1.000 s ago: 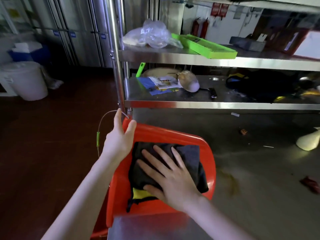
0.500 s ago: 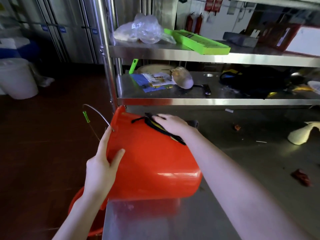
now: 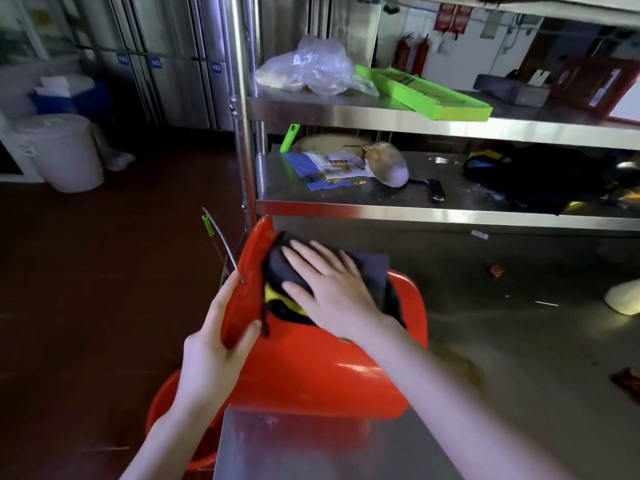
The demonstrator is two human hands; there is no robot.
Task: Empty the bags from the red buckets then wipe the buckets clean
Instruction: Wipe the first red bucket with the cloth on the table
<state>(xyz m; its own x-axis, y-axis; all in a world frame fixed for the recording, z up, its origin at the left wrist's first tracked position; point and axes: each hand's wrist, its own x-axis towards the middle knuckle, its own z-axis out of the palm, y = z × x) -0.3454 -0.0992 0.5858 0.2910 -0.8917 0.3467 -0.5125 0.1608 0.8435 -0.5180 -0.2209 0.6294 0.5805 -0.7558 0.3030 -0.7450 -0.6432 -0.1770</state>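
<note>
View: head camera, looking down over your arms.
Red bucket (image 3: 311, 375): lies tipped on its side at the near left corner of the steel table (image 3: 519, 341). Its rim is turned to your left and hangs past the table edge.
Your left hand (image 3: 214, 355): clamped on the bucket's rim, with the thumb on one face and the fingers running up the other.
Your right hand (image 3: 332, 292): flat, fingers straight and spread, palm pressing down on the cloth.
Cloth (image 3: 374, 271): dark, with a yellow patch showing by your right thumb. It lies against the bucket's wall just past the rim (inner or outer face, I cannot tell).
Wire handle (image 3: 225, 251): stands out from the rim above your left fingers and carries a green grip (image 3: 207, 226).
Second red bucket (image 3: 162, 407): on the floor below the table corner, mostly hidden by your left forearm and the table.
Rack (image 3: 381, 211): steel shelves rising at the far side of the table.
Upper shelf: a crumpled clear plastic bag (image 3: 311, 67) sits just beside a green tray (image 3: 426, 93).
Lower shelf: printed paper (image 3: 329, 168) lies near its left end.
White bucket (image 3: 62, 150): on the floor at far left, well apart from you.
</note>
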